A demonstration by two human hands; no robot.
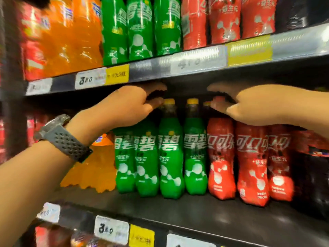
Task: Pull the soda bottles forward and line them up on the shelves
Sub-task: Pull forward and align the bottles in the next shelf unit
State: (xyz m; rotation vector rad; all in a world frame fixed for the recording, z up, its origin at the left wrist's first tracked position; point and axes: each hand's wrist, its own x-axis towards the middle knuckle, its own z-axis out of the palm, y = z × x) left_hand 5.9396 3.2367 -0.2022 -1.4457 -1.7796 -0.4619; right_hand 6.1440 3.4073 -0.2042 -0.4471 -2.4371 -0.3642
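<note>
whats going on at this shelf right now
A person is reaching into the middle shelf with both hands. The left hand, with a watch on its wrist, is over the caps of the green bottles. The right hand is over the tops of the red bottles beside them. Neither hand plainly grips a bottle. Both rows stand back from the front edge, with bare shelf before them.

Middle shelf (178, 211) has four green bottles (170, 157) with yellow caps, upright and shoulder to shoulder. Three red bottles (251, 163) stand right beside them on the right, all set back from the front edge. An orange bottle (96, 168) sits left of the greens. The upper shelf (151, 68) carries orange, green and red too, pretty blurry.
</note>
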